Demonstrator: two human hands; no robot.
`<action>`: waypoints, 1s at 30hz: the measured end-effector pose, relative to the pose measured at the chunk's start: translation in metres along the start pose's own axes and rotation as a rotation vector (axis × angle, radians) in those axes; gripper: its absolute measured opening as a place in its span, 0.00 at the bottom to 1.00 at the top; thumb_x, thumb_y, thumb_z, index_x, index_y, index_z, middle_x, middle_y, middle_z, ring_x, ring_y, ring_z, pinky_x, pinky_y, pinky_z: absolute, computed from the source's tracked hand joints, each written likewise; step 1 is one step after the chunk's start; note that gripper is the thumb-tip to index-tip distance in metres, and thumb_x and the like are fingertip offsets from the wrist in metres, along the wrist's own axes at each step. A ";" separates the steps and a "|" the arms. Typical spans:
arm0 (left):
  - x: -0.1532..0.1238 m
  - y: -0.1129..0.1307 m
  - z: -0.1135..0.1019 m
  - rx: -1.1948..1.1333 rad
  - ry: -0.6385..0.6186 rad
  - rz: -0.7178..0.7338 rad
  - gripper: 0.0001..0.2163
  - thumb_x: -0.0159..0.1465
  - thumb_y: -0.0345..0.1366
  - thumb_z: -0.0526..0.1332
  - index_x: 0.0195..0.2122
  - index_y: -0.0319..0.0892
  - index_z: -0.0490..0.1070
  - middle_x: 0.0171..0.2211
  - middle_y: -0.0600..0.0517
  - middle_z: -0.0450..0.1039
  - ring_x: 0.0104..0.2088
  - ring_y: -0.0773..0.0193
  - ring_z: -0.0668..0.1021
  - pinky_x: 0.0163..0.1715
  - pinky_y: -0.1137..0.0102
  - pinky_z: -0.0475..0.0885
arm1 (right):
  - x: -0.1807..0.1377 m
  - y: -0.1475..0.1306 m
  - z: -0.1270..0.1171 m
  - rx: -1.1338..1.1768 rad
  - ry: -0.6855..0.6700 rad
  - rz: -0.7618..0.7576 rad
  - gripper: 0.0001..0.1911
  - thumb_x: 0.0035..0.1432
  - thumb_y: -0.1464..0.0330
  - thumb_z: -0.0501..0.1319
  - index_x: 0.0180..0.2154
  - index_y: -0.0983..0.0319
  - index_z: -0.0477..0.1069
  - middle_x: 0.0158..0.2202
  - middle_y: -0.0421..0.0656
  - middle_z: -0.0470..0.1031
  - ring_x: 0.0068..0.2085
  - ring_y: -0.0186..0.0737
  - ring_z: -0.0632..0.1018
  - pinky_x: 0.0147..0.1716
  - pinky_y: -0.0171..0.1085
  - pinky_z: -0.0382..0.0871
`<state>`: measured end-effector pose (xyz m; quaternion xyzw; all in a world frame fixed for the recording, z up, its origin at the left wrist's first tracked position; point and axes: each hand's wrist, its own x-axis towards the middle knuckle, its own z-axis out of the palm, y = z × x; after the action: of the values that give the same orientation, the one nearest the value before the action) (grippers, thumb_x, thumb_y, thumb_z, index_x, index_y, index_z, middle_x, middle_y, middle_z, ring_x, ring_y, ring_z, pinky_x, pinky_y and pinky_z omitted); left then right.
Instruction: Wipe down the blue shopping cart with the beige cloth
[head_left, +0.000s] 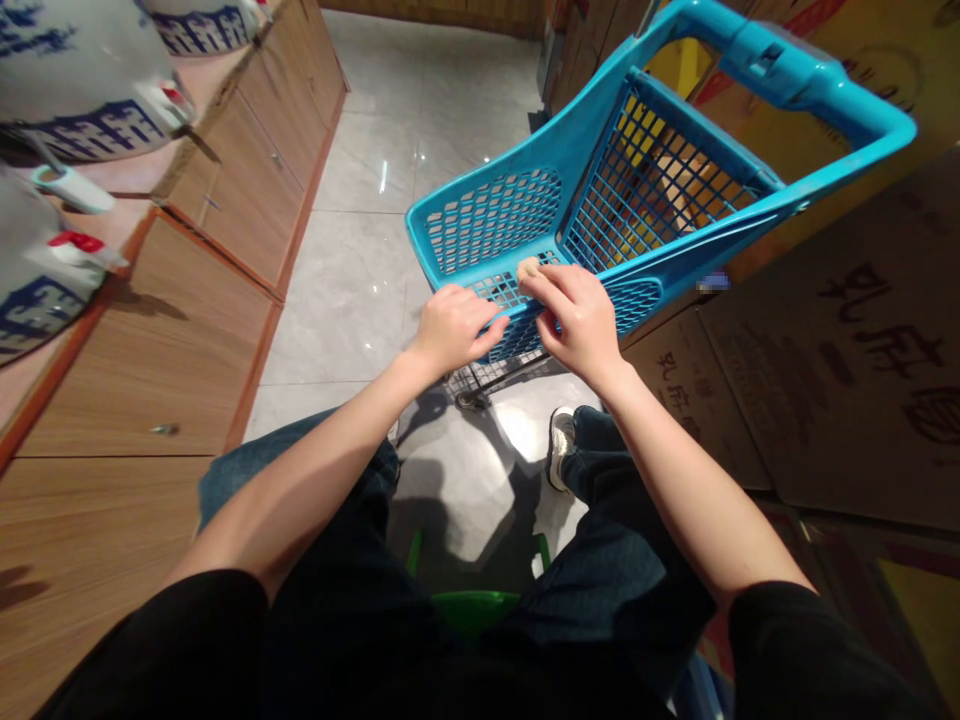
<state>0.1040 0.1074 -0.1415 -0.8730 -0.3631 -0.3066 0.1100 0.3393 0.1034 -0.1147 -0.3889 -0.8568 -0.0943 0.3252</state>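
A blue plastic shopping cart [487, 195] with a mesh basket stands tilted across the view in front of me. My left hand [456, 328] is at the near rim of the basket, its fingers curled over the edge and the thumb on the near side. To the right, my right hand [577, 320] is over the same rim, with the fingertips closed on a small beige wad [528, 270]. Whether the wad is cloth, sponge or paper is too small to tell. Part of the rim is hidden beneath both hands.
Wooden cabinets [142, 350] line the left, with large white-and-blue containers [82, 70] on top. Cardboard boxes [840, 350] are stacked on the right. Grey tiles [360, 270] cover the floor. A green seat [476, 608] shows between my legs.
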 end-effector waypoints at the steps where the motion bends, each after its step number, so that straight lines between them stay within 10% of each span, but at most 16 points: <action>1: 0.000 0.000 0.000 0.003 0.006 0.004 0.23 0.79 0.43 0.49 0.30 0.44 0.76 0.26 0.48 0.77 0.31 0.56 0.77 0.37 0.59 0.66 | 0.001 0.002 -0.002 -0.008 -0.004 0.011 0.26 0.61 0.77 0.56 0.58 0.59 0.77 0.56 0.51 0.82 0.56 0.52 0.79 0.58 0.52 0.73; 30: 0.000 -0.001 0.001 -0.022 -0.015 -0.013 0.22 0.78 0.43 0.50 0.31 0.44 0.76 0.26 0.47 0.77 0.32 0.55 0.76 0.37 0.58 0.66 | 0.002 0.003 -0.003 -0.004 0.001 0.024 0.28 0.59 0.79 0.56 0.58 0.59 0.77 0.56 0.51 0.82 0.56 0.51 0.80 0.58 0.51 0.75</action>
<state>0.1035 0.1080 -0.1422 -0.8739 -0.3664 -0.3047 0.0957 0.3423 0.1056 -0.1113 -0.3999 -0.8516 -0.0924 0.3260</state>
